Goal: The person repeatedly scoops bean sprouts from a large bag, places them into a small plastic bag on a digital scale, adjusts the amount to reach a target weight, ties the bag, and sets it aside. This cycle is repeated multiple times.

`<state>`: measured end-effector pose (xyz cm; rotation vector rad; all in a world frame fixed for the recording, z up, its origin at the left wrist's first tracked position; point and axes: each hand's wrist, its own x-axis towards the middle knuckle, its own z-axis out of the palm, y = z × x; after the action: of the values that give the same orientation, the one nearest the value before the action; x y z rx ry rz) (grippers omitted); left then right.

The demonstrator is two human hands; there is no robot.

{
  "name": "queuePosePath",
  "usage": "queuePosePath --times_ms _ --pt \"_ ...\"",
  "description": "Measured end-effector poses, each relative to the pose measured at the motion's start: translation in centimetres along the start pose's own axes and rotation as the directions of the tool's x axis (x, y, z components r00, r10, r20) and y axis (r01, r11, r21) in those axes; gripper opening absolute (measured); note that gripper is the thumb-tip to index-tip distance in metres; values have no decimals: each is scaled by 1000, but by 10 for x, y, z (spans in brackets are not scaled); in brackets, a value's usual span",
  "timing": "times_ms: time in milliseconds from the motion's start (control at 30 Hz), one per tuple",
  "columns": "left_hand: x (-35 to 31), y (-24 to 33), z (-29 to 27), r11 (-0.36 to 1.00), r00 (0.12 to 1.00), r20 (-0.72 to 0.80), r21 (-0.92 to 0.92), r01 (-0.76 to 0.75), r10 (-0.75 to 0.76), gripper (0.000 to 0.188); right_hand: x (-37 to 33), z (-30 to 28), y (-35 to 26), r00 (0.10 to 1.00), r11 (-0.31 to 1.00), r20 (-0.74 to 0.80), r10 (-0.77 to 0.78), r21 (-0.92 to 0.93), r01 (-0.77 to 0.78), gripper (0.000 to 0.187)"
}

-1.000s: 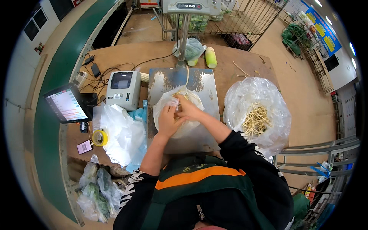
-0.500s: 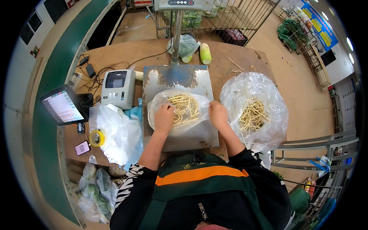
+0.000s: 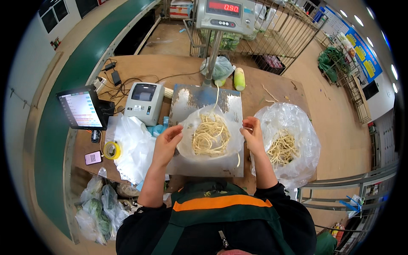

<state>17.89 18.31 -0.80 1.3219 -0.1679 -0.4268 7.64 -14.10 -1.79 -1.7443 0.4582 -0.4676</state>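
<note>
On the worn metal plate (image 3: 180, 165) of a weighing scale rests a clear plastic bag (image 3: 187, 146) of long, thin, pale yellow stems (image 3: 210, 138). One stem sticks out past the bag's far side, and another pokes out at its near right. My left hand (image 3: 168, 143) is beside the bag's left edge, fingers apart and holding nothing. Over on the right, my right hand (image 3: 253, 135) hovers between this bag and a larger clear bag (image 3: 304, 144), its fingers slightly bent and empty. That larger bag holds a tangle of the same stems (image 3: 282, 148).
The scale's lit display (image 3: 223, 7) stands on a post behind the plate. To the left are a label printer (image 3: 144, 102), a screen (image 3: 80, 108), yellow tape (image 3: 111, 150), a phone (image 3: 93, 157) and a pile of plastic bags (image 3: 134, 146). A pale green gourd-like vegetable (image 3: 239, 79) lies behind.
Both hands have let go of the bag's rim and moved apart to its sides. The bag now sits open and rounder on the plate. My view has tilted up, showing the display.
</note>
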Motion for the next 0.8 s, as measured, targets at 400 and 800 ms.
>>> queuePosePath --times_ms 400,800 --pt "-32 16 39 595 795 -55 695 -405 604 50 -19 -19 -93 829 605 487 -276 -582 543 40" --pt "-4 -11 39 401 851 136 837 -372 507 30 -55 3 -99 560 268 827 47 -550 791 26"
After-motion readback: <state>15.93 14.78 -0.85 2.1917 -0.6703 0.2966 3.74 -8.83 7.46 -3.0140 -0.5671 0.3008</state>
